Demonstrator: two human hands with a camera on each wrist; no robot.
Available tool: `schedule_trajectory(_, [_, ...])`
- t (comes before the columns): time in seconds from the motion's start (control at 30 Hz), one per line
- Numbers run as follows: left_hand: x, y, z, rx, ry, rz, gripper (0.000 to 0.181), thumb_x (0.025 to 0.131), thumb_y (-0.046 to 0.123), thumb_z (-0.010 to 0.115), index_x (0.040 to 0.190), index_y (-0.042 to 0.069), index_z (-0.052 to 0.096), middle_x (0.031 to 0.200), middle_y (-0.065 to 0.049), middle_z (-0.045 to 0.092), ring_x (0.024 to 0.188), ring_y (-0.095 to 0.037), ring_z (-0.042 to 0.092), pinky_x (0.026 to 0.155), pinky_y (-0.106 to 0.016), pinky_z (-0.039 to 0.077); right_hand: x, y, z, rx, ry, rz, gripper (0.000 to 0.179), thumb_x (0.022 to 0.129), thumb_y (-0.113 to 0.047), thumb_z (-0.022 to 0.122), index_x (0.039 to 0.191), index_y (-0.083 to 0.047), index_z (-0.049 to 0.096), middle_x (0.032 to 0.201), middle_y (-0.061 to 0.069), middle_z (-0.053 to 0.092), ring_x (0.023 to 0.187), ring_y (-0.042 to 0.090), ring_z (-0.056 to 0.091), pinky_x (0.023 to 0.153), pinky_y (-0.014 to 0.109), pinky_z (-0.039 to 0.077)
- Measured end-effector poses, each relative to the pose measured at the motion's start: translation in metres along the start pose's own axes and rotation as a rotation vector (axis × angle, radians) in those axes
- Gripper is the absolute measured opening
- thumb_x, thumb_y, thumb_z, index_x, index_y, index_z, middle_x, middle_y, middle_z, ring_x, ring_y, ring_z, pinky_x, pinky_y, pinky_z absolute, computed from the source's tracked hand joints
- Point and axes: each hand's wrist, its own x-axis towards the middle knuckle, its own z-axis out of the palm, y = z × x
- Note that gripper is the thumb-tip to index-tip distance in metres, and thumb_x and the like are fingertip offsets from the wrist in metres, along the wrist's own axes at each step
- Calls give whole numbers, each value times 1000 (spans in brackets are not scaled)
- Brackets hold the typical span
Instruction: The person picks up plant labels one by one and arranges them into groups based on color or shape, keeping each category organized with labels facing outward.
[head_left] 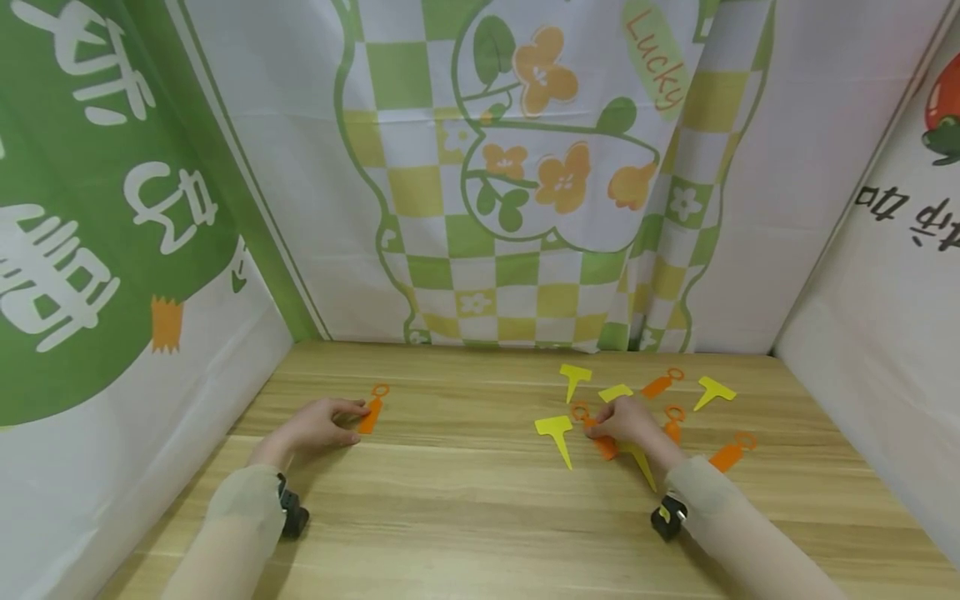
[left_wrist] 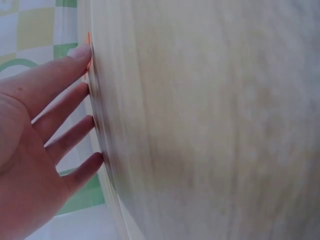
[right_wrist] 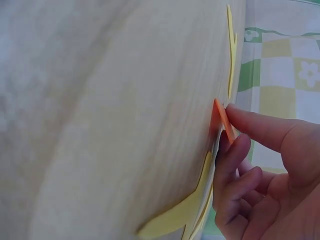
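On the left part of the table, an orange plant tag (head_left: 371, 418) with a ring at its top lies flat. My left hand (head_left: 318, 423) rests its fingertips at that tag's edge, fingers extended; in the left wrist view, a sliver of orange tag (left_wrist: 89, 60) shows by the foremost fingertip. Over on the right, my right hand (head_left: 632, 423) pinches another orange plant tag (head_left: 606, 448) between thumb and fingers. One edge of this pinched tag (right_wrist: 225, 120) tilts up from the wood in the right wrist view.
Yellow T-shaped plant tags (head_left: 555, 427) lie around my right hand, one partly under it. Further orange ring tags (head_left: 657, 386) are scattered beyond and to the right of it. The wooden table (head_left: 450, 508) meets a patterned cloth (head_left: 510, 275) at the back.
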Motion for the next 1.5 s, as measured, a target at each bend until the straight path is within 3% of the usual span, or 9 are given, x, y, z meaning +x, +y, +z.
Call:
schedule_trajectory(0.27, [0,-2,2,-31,6,-17,48,81,14,73,125,2,61,143,-20,45,134,-45,34,109,-61,26,0,2,0,7,10,23,21,74,-24,79,79,-6,70,74,1,64,64,12,52,54,22,41])
schedule_trajectory(0.53, [0,-5,3,-47,1,-18,48,81,14,74,125,2,60,143,-20,45,134,-45,34,109,-60,28,-1,3,-5,112,-24,70,23,78,-23,77,87,-2,72,74,3,69,63,10,62,58,24,50])
schedule_trajectory(0.97, [0,-4,2,-47,0,1,48,81,14,74,125,0,61,142,-22,45,133,-45,36,107,-59,30,-3,4,-14,139,-74,116,30,82,-30,73,100,-5,73,69,-3,69,67,10,61,55,22,39])
schedule_trajectory(1.37, [0,-2,2,-56,4,-18,48,81,14,74,125,1,60,143,-21,44,134,-46,34,109,-60,27,-2,3,-12,131,-56,128,40,79,-36,75,104,-6,71,77,-3,72,73,10,63,59,23,44])
schedule_trajectory(1.5, [1,-1,2,-40,9,-16,48,81,14,74,125,2,61,143,-20,45,134,-46,33,109,-61,26,-1,1,-9,195,-46,128,40,77,-34,77,103,-4,71,75,-1,72,70,9,63,58,22,44])
